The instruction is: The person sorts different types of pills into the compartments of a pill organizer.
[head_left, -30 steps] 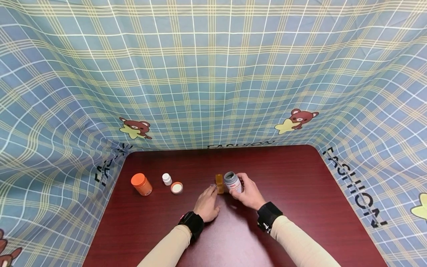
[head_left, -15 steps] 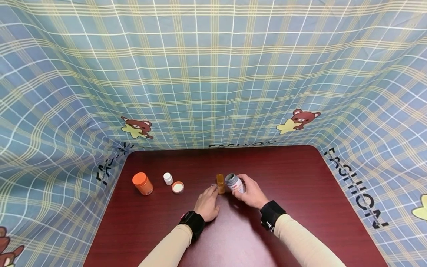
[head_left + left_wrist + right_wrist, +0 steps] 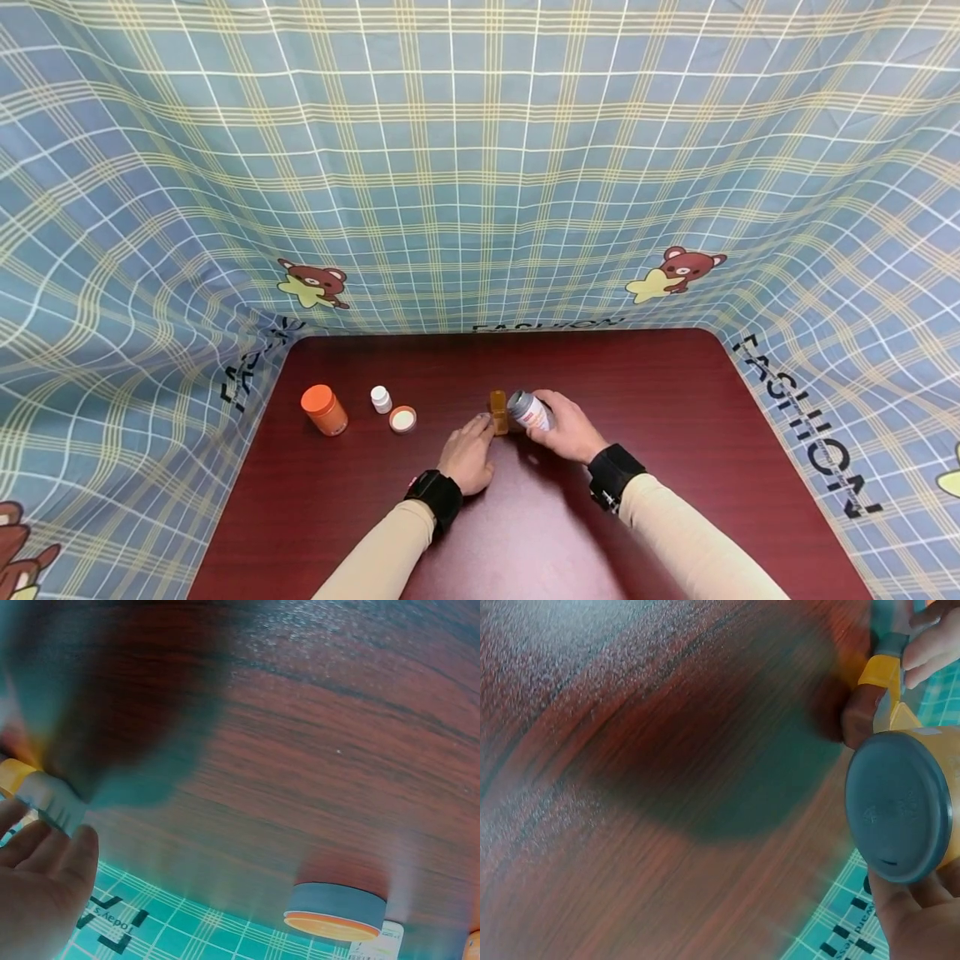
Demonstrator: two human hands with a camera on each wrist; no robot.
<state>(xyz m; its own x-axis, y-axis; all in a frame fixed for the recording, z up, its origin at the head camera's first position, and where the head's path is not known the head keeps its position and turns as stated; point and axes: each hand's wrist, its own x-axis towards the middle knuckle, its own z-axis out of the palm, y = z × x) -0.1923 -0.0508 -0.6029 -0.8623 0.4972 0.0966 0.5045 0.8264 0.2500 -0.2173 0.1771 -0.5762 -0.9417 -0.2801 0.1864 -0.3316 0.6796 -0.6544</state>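
My right hand (image 3: 566, 429) grips a grey pill bottle (image 3: 531, 410) with a white label, tilted so its uncapped mouth leans left over an amber pill box (image 3: 498, 412). In the right wrist view the bottle's round grey base (image 3: 898, 806) faces the camera. The pill box lies on the table with its amber lid flipped up; a clear section (image 3: 56, 801) shows at its left side. Fingers of my left hand (image 3: 467, 458) reach forward and touch that clear section, fairly straight. The inside of the bottle is hidden.
On the left of the dark red table (image 3: 360, 517) stand an orange jar (image 3: 325, 410) and a small white bottle (image 3: 381, 400). A round cap (image 3: 402, 419) with an orange rim and pale inside lies beside them. Plaid cloth (image 3: 480, 167) hangs around the back and sides.
The grey bottle has tipped further to the left, its mouth turning from upward to sideways toward the pill box. My right wrist has turned with it; my left hand stays at the box.
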